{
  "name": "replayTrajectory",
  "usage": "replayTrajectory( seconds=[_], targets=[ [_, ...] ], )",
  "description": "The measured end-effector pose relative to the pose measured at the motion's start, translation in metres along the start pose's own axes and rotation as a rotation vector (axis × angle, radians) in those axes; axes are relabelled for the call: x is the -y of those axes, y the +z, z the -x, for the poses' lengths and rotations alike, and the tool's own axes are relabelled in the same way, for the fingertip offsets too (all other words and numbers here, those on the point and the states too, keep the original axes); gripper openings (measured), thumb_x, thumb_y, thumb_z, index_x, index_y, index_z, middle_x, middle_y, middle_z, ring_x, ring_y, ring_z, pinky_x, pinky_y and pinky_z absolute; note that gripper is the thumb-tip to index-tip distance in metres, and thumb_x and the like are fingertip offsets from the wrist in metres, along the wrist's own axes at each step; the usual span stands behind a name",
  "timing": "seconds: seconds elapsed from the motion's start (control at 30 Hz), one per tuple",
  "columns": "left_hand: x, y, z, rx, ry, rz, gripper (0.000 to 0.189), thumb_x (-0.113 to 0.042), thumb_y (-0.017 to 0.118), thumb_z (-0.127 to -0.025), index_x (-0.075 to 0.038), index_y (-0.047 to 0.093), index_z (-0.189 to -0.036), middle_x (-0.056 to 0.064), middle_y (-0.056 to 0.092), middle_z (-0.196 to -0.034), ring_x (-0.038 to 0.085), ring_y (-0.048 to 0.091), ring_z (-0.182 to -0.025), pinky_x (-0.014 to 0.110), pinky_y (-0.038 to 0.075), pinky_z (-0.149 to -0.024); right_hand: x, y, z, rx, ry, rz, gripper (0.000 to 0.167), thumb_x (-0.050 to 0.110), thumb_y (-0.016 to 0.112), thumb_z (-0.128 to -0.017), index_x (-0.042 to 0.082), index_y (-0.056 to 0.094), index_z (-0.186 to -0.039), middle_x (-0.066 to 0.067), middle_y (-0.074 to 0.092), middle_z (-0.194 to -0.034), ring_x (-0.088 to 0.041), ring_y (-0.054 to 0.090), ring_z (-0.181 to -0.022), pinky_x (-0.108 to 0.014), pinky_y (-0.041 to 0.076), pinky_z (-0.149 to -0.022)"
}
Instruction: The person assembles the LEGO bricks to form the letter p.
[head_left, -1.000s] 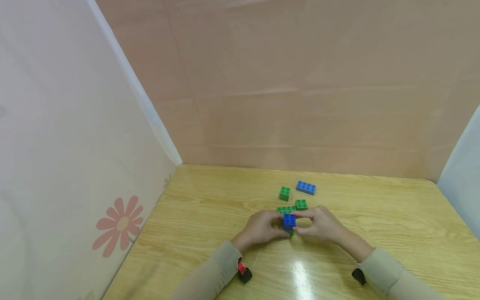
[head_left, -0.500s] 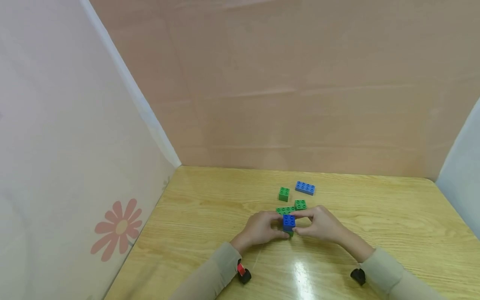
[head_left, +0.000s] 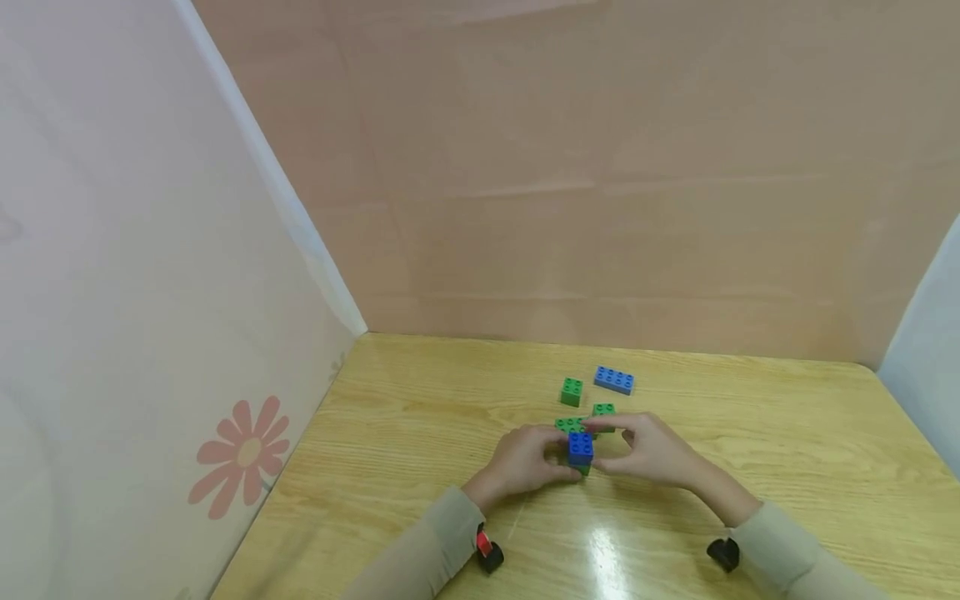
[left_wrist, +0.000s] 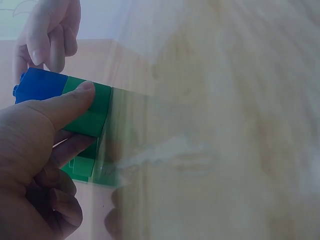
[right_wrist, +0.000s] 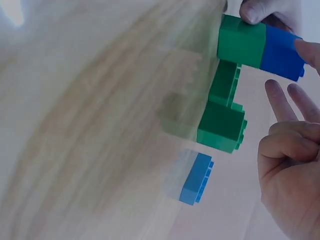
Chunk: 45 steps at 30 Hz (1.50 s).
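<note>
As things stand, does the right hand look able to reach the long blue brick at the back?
Probably yes: nothing lies on the long blue brick, and bare table right of it leaves a way for the right hand. One small green brick stands partly between them.

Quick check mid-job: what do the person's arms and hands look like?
The left hand and right hand are ungloved. The left sleeve and right sleeve are long, plain beige. Below each cuff sits a small black piece; the left piece has a red part.
</note>
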<state>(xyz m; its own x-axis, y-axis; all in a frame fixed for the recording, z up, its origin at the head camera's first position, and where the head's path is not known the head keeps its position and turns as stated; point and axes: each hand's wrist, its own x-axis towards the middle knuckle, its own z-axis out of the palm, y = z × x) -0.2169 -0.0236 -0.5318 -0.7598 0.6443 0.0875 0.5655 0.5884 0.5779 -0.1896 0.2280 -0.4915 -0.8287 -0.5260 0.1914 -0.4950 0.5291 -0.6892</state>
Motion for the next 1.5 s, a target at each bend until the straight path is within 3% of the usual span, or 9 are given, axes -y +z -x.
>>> replayTrajectory(
  seconds=[0.13, 0.73, 0.83, 1.0, 1.13, 1.23, 1.33, 1.43, 1.5],
  targets=[
    [0.0, 0.0, 0.0, -0.002, -0.01, 0.006, 0.042, -0.05, 0.086, -0.083, -0.031, 0.075, -0.119, -0.025, 0.068, -0.111, -0.005, 0.061, -0.103, 0.025, 0.049, -0.09, -0.002, -0.005, 0.001, -0.008, -0.001, -0.048, 0.053, 0.021, 0.086, -0.088, 0.007, 0.068, -0.135, -0.006, 0.071, -0.129, -0.039, 0.061, -0.124, -0.068, 0.049, -0.093],
    [-0.003, -0.01, -0.001, -0.048, -0.002, 0.113, 0.051, -0.05, 0.086, -0.083, -0.026, 0.074, -0.126, -0.021, 0.07, -0.115, 0.002, 0.063, -0.114, 0.032, 0.048, -0.102, -0.018, -0.011, -0.012, -0.053, 0.018, -0.006, 0.057, 0.027, 0.086, -0.088, 0.007, 0.066, -0.138, -0.01, 0.07, -0.13, -0.041, 0.059, -0.126, -0.066, 0.052, -0.091],
    [-0.003, -0.011, -0.001, -0.059, 0.007, 0.118, 0.051, -0.049, 0.086, -0.084, -0.025, 0.074, -0.126, -0.02, 0.07, -0.113, 0.001, 0.063, -0.112, 0.031, 0.048, -0.101, -0.022, -0.01, -0.016, -0.05, 0.022, 0.004, 0.058, 0.027, 0.086, -0.088, 0.006, 0.065, -0.138, -0.011, 0.07, -0.13, -0.028, 0.069, -0.099, -0.054, 0.058, -0.082],
    [-0.004, -0.01, 0.0, -0.061, -0.003, 0.122, 0.05, -0.052, 0.085, -0.084, -0.026, 0.074, -0.126, -0.022, 0.07, -0.113, 0.0, 0.062, -0.113, 0.032, 0.049, -0.101, -0.03, -0.013, -0.018, -0.063, 0.054, 0.024, 0.059, 0.027, 0.087, -0.087, 0.006, 0.066, -0.138, -0.011, 0.07, -0.129, -0.006, 0.047, -0.061, -0.034, 0.052, -0.064],
    [-0.003, -0.01, -0.001, -0.06, -0.008, 0.133, 0.049, -0.052, 0.085, -0.084, -0.027, 0.075, -0.124, -0.023, 0.07, -0.112, -0.001, 0.062, -0.112, 0.032, 0.049, -0.101, -0.036, -0.015, -0.018, -0.071, 0.079, 0.029, 0.059, 0.028, 0.086, -0.088, 0.008, 0.065, -0.139, -0.006, 0.07, -0.13, -0.019, 0.065, -0.098, -0.048, 0.057, -0.082],
    [-0.002, -0.009, -0.001, -0.063, -0.005, 0.138, 0.048, -0.052, 0.084, -0.084, -0.028, 0.075, -0.124, -0.023, 0.07, -0.112, -0.002, 0.062, -0.111, 0.032, 0.049, -0.101, -0.038, -0.014, -0.02, -0.062, 0.074, 0.021, 0.059, 0.029, 0.086, -0.088, 0.008, 0.065, -0.139, -0.005, 0.069, -0.131, -0.034, 0.06, -0.122, -0.058, 0.055, -0.088],
    [-0.001, -0.009, -0.001, -0.066, 0.0, 0.14, 0.048, -0.052, 0.084, -0.084, -0.028, 0.075, -0.125, -0.024, 0.069, -0.112, -0.002, 0.062, -0.112, 0.032, 0.049, -0.101, -0.038, -0.013, -0.023, -0.039, 0.069, -0.003, 0.058, 0.027, 0.086, -0.088, 0.007, 0.065, -0.139, -0.008, 0.068, -0.133, -0.022, 0.068, -0.089, -0.045, 0.059, -0.074],
    [-0.001, -0.009, -0.001, -0.067, 0.003, 0.147, 0.048, -0.052, 0.083, -0.085, -0.028, 0.075, -0.125, -0.024, 0.069, -0.113, -0.002, 0.061, -0.112, 0.032, 0.048, -0.101, -0.038, -0.011, -0.026, -0.008, 0.079, -0.045, 0.059, 0.022, 0.086, -0.087, 0.006, 0.064, -0.139, -0.013, 0.067, -0.135, -0.007, 0.049, -0.051, -0.03, 0.05, -0.052],
    [0.0, -0.008, -0.001, -0.067, 0.007, 0.149, 0.048, -0.053, 0.083, -0.085, -0.028, 0.075, -0.125, -0.024, 0.069, -0.113, -0.002, 0.061, -0.113, 0.032, 0.048, -0.102, -0.038, -0.009, -0.027, 0.012, 0.098, -0.066, 0.059, 0.019, 0.086, -0.086, 0.007, 0.064, -0.14, -0.015, 0.066, -0.135, -0.003, 0.041, -0.043, -0.025, 0.044, -0.046]
  ],
)
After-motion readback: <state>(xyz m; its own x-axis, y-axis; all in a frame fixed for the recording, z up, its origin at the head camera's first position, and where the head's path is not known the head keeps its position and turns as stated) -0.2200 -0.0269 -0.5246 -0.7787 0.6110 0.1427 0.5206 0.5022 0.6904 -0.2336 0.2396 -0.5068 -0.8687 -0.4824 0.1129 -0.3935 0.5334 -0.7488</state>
